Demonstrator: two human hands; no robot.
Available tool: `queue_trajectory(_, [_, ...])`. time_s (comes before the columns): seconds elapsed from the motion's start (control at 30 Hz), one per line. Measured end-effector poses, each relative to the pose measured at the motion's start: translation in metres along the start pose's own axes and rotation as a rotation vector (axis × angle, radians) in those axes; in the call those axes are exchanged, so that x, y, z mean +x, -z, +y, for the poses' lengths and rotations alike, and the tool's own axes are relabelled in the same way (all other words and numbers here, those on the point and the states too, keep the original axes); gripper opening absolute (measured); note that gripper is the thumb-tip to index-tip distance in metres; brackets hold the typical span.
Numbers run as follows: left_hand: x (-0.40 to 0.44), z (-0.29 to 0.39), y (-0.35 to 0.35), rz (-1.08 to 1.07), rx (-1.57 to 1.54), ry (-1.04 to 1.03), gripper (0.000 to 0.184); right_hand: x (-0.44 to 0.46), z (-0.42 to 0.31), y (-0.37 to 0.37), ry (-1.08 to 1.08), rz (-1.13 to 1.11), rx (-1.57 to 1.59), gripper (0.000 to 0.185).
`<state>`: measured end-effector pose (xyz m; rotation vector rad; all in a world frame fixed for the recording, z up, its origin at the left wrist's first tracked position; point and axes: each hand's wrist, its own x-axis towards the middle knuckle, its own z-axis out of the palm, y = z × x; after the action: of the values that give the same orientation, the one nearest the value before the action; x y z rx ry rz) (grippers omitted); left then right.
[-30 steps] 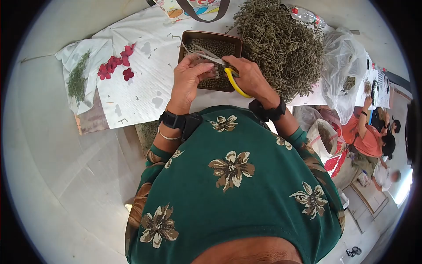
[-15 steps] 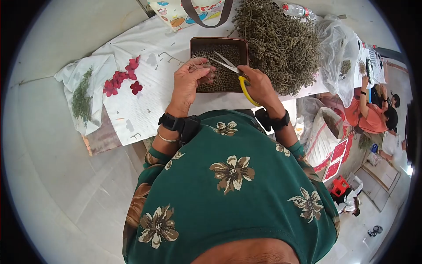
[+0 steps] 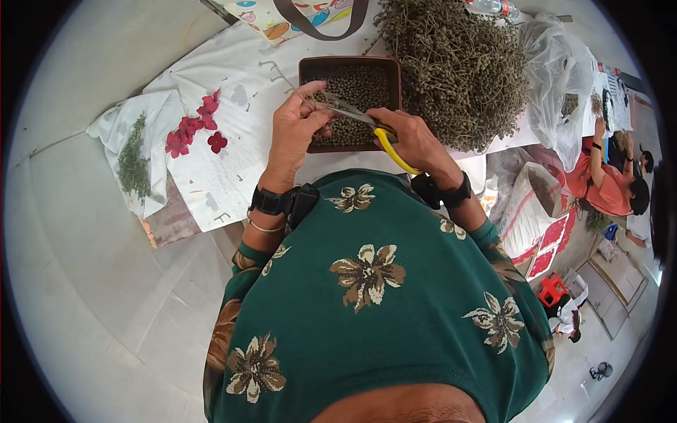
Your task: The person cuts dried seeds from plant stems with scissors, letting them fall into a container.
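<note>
**Dried stem being held at the scissors, over the tin**

The scissors (image 3: 386, 144) are being held by the right hand (image 3: 416, 137), its grip wrapped around the yellow handle; whether the blades are meeting cannot be told. A thin dried stem (image 3: 283, 74) is being pinched by the left hand (image 3: 296, 127), its grip clamped at the fingertips, right beside the blade tips. Stem and blades are being held at a brown tin (image 3: 397, 84), in which many small round pods (image 3: 356, 83) are lying.

Judged from this, a snipping step seems to be in hand. For the next cut, the stem is probably needing to be steadied over the tin, with the fingertips held clear of the blades.

Beside the tin on the right, a large heap of dried plants (image 3: 455, 77) is being carried by the desk (image 3: 173, 220); on the left, red flowers (image 3: 187, 134) are lying on a white cloth (image 3: 233, 77). Beyond the heap, a clear plastic bag (image 3: 557, 77) is resting.
</note>
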<state>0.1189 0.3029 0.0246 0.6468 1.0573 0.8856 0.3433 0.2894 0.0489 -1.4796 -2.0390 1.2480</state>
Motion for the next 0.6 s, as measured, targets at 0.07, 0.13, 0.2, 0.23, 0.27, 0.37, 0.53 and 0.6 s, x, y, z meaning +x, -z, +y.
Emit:
queue_trajectory(0.07, [-0.001,0.004,-0.004,0.022,0.075,-0.018,0.046,0.0,0.004,0.003,-0.012,-0.045,-0.029,0.039])
queue_trajectory(0.13, [-0.005,0.004,-0.01,0.023,0.133,-0.04,0.048,-0.007,0.007,0.003,-0.014,-0.06,-0.048,0.042])
queue_trajectory(0.2, [-0.008,0.004,-0.01,0.033,0.245,-0.081,0.05,-0.009,0.007,0.0,0.016,-0.026,-0.055,0.04])
queue_trajectory(0.23, [-0.008,0.004,-0.011,0.031,0.247,-0.078,0.05,-0.009,0.008,-0.001,0.03,-0.009,-0.055,0.039])
queue_trajectory(0.27, [-0.008,0.005,-0.013,0.031,0.278,-0.084,0.05,-0.009,0.008,-0.002,0.027,-0.006,-0.052,0.039])
queue_trajectory(0.37, [-0.007,0.004,-0.017,0.022,0.346,-0.092,0.05,-0.009,0.005,-0.003,0.003,-0.015,-0.023,0.036])
queue_trajectory(0.53, [-0.006,0.004,-0.017,-0.017,0.456,-0.141,0.051,-0.012,0.0,-0.004,-0.021,-0.014,0.007,0.036])
queue_trajectory(0.6, [-0.006,0.006,-0.015,-0.049,0.504,-0.118,0.053,-0.012,0.001,-0.006,-0.047,-0.018,0.022,0.036])
